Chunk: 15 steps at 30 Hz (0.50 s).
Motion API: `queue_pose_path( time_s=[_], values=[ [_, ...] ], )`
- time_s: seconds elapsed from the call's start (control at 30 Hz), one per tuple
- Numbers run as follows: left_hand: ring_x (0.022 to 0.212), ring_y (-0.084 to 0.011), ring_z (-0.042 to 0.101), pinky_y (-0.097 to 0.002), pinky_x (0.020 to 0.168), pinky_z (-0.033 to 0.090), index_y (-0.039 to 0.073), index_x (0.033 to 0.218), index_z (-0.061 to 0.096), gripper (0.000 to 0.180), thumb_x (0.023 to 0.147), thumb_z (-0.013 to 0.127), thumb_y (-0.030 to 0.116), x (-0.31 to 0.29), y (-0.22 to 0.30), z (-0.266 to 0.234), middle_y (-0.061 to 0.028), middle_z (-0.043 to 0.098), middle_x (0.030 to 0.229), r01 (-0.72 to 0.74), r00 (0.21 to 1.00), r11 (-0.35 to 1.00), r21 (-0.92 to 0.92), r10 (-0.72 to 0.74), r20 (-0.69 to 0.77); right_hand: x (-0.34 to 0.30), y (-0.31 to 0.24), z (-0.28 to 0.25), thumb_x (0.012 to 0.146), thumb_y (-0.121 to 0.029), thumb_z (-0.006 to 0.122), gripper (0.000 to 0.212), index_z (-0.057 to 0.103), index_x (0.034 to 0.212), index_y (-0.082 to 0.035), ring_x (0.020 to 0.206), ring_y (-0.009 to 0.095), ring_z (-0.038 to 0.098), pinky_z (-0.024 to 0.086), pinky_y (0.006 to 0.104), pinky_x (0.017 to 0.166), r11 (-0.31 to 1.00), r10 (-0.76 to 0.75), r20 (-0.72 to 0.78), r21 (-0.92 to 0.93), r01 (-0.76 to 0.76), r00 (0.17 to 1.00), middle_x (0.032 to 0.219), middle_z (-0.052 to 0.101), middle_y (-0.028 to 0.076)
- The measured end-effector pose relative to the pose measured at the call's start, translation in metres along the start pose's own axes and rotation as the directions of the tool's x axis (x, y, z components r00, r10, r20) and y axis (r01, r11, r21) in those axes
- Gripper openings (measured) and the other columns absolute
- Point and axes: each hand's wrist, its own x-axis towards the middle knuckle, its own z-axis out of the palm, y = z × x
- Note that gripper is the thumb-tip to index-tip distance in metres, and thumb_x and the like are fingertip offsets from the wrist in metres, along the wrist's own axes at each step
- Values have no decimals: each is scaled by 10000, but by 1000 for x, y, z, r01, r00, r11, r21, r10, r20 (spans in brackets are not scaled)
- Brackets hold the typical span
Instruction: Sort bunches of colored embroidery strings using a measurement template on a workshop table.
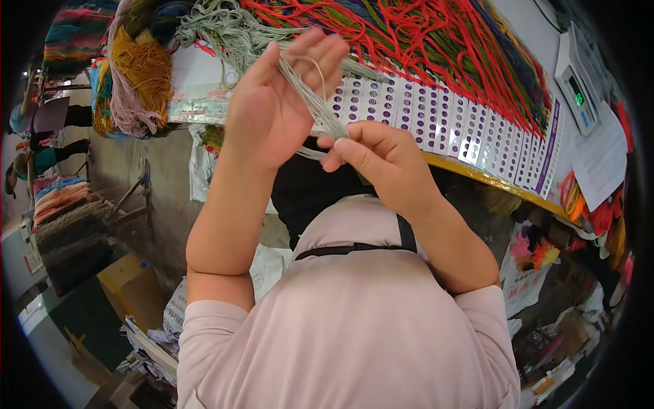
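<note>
Right, both hands are up over the tabletop [204, 71]. The left hand [272, 102] is spread wide, fingers straight and pointing to 1 o'clock, with a bundle of grey-green yarn strands [310, 102] running across its palm. The right hand [371, 157], at 4 o'clock from the left, is curled tight, pinching the lower end of those strands between thumb and fingers. The bundle trails up to 11 o'clock toward the loose grey-green yarn [225, 31]. Red and green yarn [422, 41] drapes over perforated white cards [449, 126] at 2 o'clock.
</note>
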Motion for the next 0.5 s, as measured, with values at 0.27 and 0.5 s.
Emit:
queue_pose_path(
  time_s=[0.27, 0.5],
  values=[
    [617, -47, 450, -218, 598, 406, 1, 1059, 636, 372, 967, 464, 318, -45, -37, -10, 8, 590, 773, 264, 955, 934, 241, -218, -201, 0, 16, 4, 948, -118, 488, 232, 628, 1014, 55, 737, 97, 601, 495, 225, 697, 987, -120, -114, 90, 130, 986, 860, 665, 60],
    [882, -159, 630, -277, 750, 519, -65, 1173, 567, 336, 955, 484, 177, -42, -27, -15, -125, 643, 1020, 160, 986, 900, 405, -131, -100, -5, 13, 0, 951, -100, 455, 241, 607, 1024, 73, 832, 128, 636, 524, 262, 748, 994, -15, -95, 111, 26, 995, 887, 662, 87]
  ],
)
